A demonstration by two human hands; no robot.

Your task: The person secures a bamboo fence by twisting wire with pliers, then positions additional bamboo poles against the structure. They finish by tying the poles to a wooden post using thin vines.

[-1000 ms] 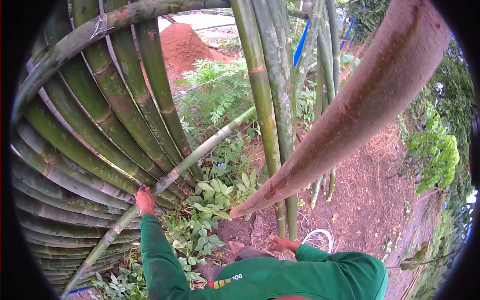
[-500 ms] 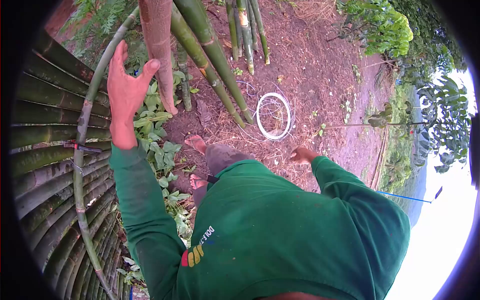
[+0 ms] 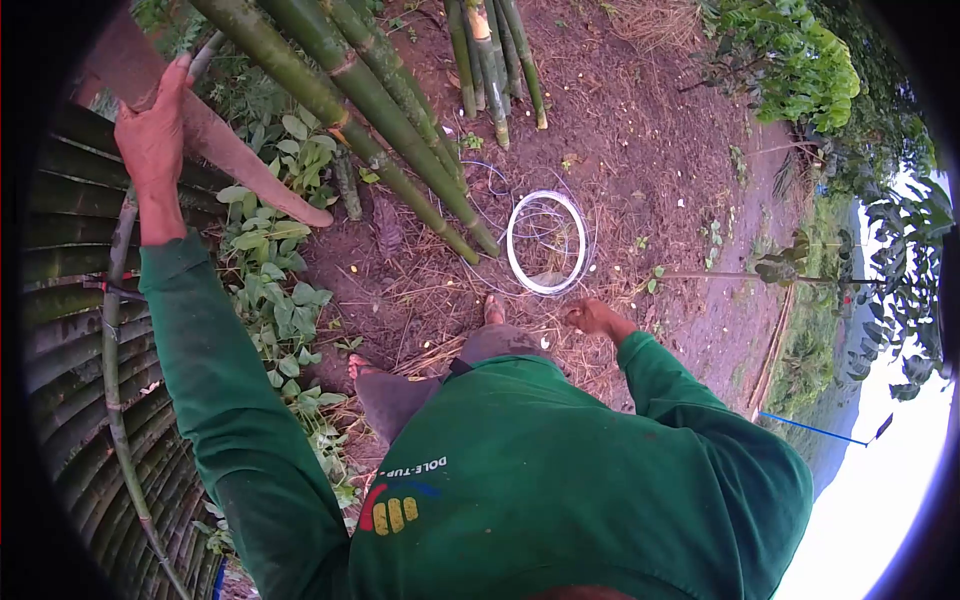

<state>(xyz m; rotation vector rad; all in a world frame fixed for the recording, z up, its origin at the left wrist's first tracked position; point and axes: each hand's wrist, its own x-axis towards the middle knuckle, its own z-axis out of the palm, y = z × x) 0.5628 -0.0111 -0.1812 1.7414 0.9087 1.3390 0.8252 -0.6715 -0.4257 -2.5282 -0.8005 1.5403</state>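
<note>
My left hand (image 3: 152,135) is wrapped round a brown tree trunk or post (image 3: 235,155) at the upper left; part of the grip is out of sight behind it. The trunk slants down to the ground among green leaves. My right hand (image 3: 592,317) hangs low in front of me, its fingers curled in; what they hold, if anything, is too small to tell. Just beyond it on the soil lies a coil of white wire (image 3: 513,245) with loose loops.
A bamboo slat wall (image 3: 70,285) with a long bent pole (image 3: 112,350) runs along the left. Thick green bamboo poles (image 3: 375,150) lean beside the trunk, and several more bamboo lengths (image 3: 490,60) stand farther off. Leafy plants (image 3: 275,270) grow by the wall.
My left hand was open beside the trunk and has closed round it, farther to the upper left in view. My feet have shifted. The right hand stays curled.
</note>
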